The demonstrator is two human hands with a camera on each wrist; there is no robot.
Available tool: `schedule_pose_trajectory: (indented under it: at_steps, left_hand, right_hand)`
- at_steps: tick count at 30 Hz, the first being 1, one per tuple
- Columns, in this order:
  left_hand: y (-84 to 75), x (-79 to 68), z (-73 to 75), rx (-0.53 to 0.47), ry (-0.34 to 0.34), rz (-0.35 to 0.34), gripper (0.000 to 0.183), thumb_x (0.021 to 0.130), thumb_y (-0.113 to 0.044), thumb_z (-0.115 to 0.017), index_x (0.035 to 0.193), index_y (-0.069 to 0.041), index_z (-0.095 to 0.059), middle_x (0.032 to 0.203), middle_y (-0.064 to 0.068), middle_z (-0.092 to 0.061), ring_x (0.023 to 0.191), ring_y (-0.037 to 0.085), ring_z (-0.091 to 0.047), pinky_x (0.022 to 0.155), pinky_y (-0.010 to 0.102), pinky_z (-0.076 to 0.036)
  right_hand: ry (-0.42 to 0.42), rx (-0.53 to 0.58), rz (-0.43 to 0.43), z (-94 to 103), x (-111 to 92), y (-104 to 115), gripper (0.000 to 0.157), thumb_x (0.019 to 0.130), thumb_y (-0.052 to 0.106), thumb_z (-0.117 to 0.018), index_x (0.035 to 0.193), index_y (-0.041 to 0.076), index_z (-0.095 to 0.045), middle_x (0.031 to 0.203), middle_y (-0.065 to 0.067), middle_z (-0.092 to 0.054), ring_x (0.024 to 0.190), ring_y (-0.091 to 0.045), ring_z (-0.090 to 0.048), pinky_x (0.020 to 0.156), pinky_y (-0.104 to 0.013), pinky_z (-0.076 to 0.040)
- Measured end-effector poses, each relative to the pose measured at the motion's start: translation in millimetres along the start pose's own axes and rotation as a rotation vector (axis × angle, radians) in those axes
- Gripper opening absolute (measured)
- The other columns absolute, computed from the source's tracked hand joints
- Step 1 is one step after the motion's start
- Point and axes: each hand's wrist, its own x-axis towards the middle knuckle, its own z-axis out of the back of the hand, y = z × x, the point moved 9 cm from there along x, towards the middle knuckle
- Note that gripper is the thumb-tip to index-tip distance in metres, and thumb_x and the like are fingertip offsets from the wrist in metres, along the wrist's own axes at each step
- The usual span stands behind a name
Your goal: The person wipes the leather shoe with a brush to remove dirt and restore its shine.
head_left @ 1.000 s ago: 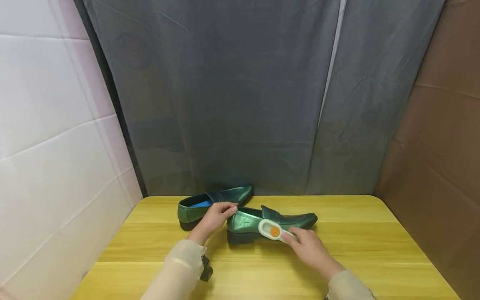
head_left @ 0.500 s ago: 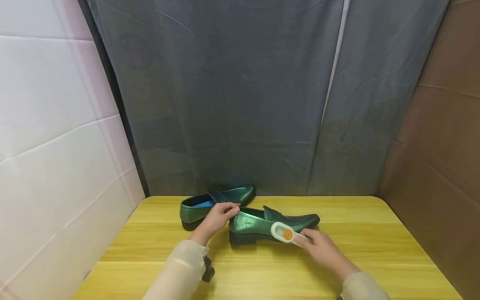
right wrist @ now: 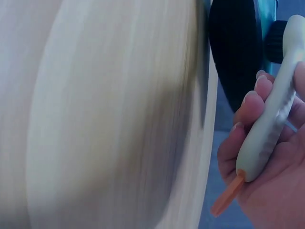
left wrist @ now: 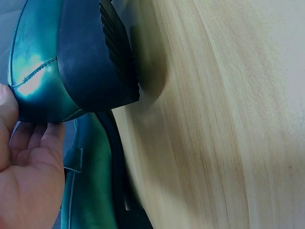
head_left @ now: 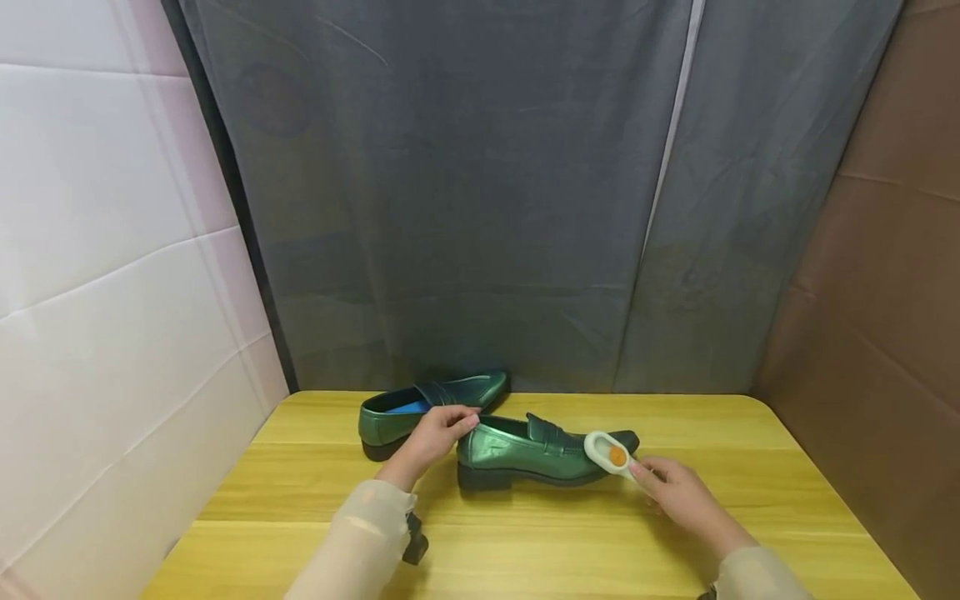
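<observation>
A shiny green loafer (head_left: pixel 517 450) with a dark sole points its toe to the right. My left hand (head_left: pixel 438 435) pinches the top edge of its heel, thumb on one side and fingers on the other, as the left wrist view shows at the loafer's back (left wrist: pixel 35 81). In my right hand (head_left: pixel 686 500) is a white-handled brush (head_left: pixel 604 451) with an orange button. Its dark bristles (right wrist: pixel 275 42) face the loafer's side near the toe and seem to touch it. Whether the sole rests on the table cannot be told.
A second green loafer (head_left: pixel 381 428) with a blue insole stands behind, to the left, partly hidden by the left hand. The wooden table (head_left: pixel 540 542) ends at a grey curtain (head_left: pixel 465 208). An orange strap or loop (right wrist: pixel 228 195) hangs from the brush handle.
My right hand has moved the brush rightward along the loafer's side, from near the heel to near the toe. The left hand keeps its pinch on the heel.
</observation>
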Motion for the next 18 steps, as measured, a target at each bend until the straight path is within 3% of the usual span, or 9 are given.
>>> schedule_pose_trajectory:
  at_steps: [11,18]
  left_hand:
    - [-36.3,-14.0,0.6,-0.028,0.008,-0.022,0.023,0.093,-0.009,-0.053,0.108,0.004,-0.064,0.121,0.019,-0.056,0.114,0.034,-0.047,0.09,0.048,-0.041]
    - [-13.5,-2.4,-2.4,0.03,-0.015,-0.032,0.026,0.092,-0.02,-0.055,0.108,-0.002,-0.066,0.119,0.013,-0.059,0.113,0.027,-0.049,0.091,0.043,-0.042]
  right_hand:
    - [-0.132,-0.031,-0.118,31.0,-8.2,-15.4,0.061,0.089,0.059,-0.04,0.107,0.004,-0.059,0.069,-0.01,-0.052,0.059,-0.019,-0.048,0.051,-0.03,-0.043]
    - [-0.173,-0.037,-0.158,41.0,-11.7,-23.2,0.061,0.092,0.056,-0.037,0.11,0.001,-0.057,0.066,-0.01,-0.052,0.048,-0.016,-0.044,0.045,-0.029,-0.041]
